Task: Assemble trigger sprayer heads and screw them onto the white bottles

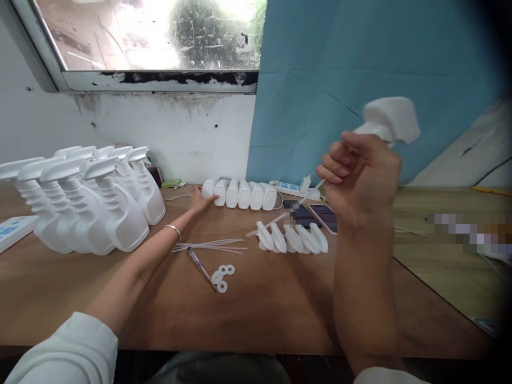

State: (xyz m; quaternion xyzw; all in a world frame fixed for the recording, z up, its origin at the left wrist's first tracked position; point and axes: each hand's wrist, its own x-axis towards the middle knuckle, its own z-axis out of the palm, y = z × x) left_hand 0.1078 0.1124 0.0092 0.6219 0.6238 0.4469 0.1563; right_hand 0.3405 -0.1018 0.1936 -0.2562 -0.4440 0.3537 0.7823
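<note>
Raised at the right, my right hand is closed around the lower part of a white spray head, with a thin clear dip tube slanting down to the left. My left hand reaches to the left end of a row of white plastic sprayer shells by the wall. Its thumb lies across the front and its fingers are around the end shell. On the table, several white trigger pieces stand in a row below the raised tube.
Several white spray bottles stand at the left. Thin clear tubes, a screwdriver and white ring washers lie mid-table. Phones and a power strip are at the back, near a blue curtain.
</note>
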